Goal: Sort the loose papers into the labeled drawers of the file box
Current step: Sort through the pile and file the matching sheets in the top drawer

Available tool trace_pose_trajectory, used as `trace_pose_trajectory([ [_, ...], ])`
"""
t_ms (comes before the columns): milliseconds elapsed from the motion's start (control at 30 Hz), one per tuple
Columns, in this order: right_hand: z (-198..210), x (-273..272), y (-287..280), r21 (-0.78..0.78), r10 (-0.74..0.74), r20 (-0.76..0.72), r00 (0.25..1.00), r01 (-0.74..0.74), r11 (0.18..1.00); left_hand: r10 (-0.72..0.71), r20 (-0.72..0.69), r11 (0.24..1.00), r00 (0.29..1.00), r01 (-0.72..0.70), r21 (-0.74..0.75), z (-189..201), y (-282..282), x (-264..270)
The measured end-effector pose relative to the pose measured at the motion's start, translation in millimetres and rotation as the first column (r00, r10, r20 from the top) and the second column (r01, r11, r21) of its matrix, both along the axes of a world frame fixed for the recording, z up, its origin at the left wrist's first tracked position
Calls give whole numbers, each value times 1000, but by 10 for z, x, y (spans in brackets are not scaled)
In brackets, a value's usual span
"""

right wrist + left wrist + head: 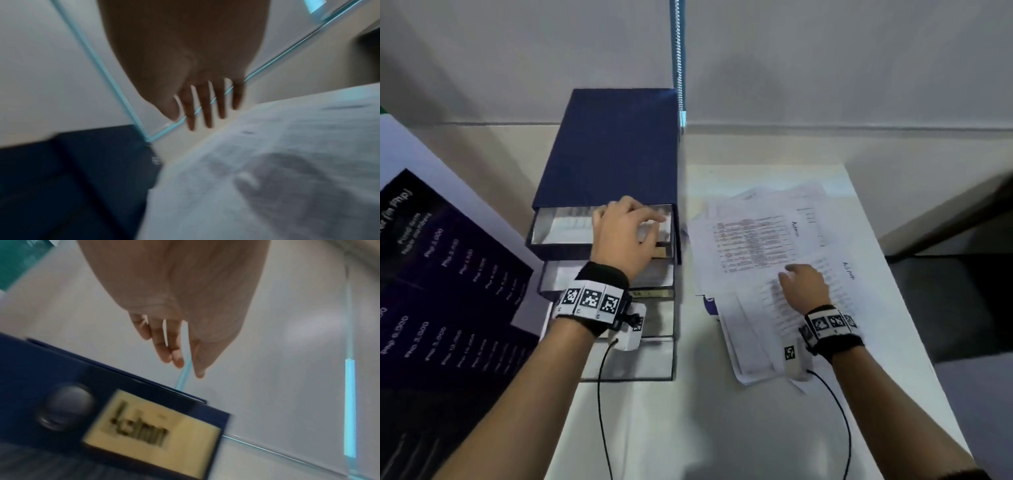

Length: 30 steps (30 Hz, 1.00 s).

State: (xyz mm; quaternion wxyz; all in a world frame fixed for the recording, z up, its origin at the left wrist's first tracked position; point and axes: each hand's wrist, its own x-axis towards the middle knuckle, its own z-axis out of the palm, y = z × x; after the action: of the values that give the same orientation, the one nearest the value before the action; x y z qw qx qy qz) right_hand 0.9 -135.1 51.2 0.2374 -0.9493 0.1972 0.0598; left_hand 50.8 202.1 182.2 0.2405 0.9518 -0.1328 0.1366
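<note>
A navy file box [613,147] stands mid-table with several drawers pulled out in steps. My left hand [643,226] hovers over the open top drawer [541,226], which holds white sheets; its fingers [176,356] are relaxed and hold nothing. Below it, one drawer front shows a tan "Admin" label [152,431] beside a dark knob [63,407]. To the right lies a spread pile of loose printed papers [753,240]. My right hand [796,279] rests on a sheet marked "Admin", fingers [207,112] straight and spread over the papers [287,162].
A dark purple poster [441,291] leans at the left, close to the box. A blue coiled cable [678,51] runs up the wall behind it. The white table [722,428] ends at the right near a dark chair [945,291]. Lower drawers [654,356] jut toward me.
</note>
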Motion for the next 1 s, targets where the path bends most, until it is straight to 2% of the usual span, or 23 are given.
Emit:
trace_pose_trajectory([
  [33, -210, -115, -215, -69, -43, -196, 980, 30, 997, -76, 1, 996, 997, 76, -56, -52, -197, -25],
  [67, -397, -253, -366, -103, -60, -327, 943, 28, 994, -158, -18, 984, 987, 156, -91, -127, -398, -46],
  [133, -682, -560, -501, -92, 0, -453, 892, -47, 995, -291, -135, 955, 947, 279, -99, -386, -788, -87],
  [233, -830, -997, -463, -121, 218, -411, 885, -289, 950, -363, -417, 922, 833, 386, -31, -840, -1290, -152],
  [300, -783, -1173, -478, -70, 332, -357, 873, -379, 923, -309, -590, 915, 746, 402, 29, -1106, -1579, -211],
  [367, -697, -1271, -567, 38, 387, -289, 876, -393, 919, -222, -712, 922, 666, 380, 68, -1373, -1811, -267],
  [400, -691, -1306, -640, 86, 358, -219, 908, -347, 934, -184, -748, 927, 637, 365, 83, -1500, -1906, -294],
  [433, -671, -1327, -715, 113, 257, -140, 956, -243, 963, -142, -768, 931, 624, 349, 112, -1635, -1984, -316],
  [467, -657, -1338, -800, 129, 92, -85, 992, -80, 988, -103, -777, 929, 621, 339, 148, -1742, -2050, -349],
  [533, -621, -1354, -964, 168, -238, -104, 966, 253, 953, -57, -776, 936, 628, 304, 177, -1876, -2193, -421],
  [600, -630, -1346, -1063, 235, -372, -210, 904, 416, 879, -57, -778, 964, 625, 237, 120, -1853, -2329, -520],
  [700, -676, -1316, -1096, 322, -381, -276, 882, 459, 828, -54, -785, 992, 617, 121, 27, -1870, -2499, -619],
  [833, -690, -1299, -1154, 429, -443, -266, 856, 517, 741, -97, -790, 995, 606, 31, -98, -1843, -2568, -663],
  [1000, -747, -1303, -1400, 509, -526, -210, 824, 552, 661, -156, -730, 943, 665, -119, -311, -1720, -2427, -640],
])
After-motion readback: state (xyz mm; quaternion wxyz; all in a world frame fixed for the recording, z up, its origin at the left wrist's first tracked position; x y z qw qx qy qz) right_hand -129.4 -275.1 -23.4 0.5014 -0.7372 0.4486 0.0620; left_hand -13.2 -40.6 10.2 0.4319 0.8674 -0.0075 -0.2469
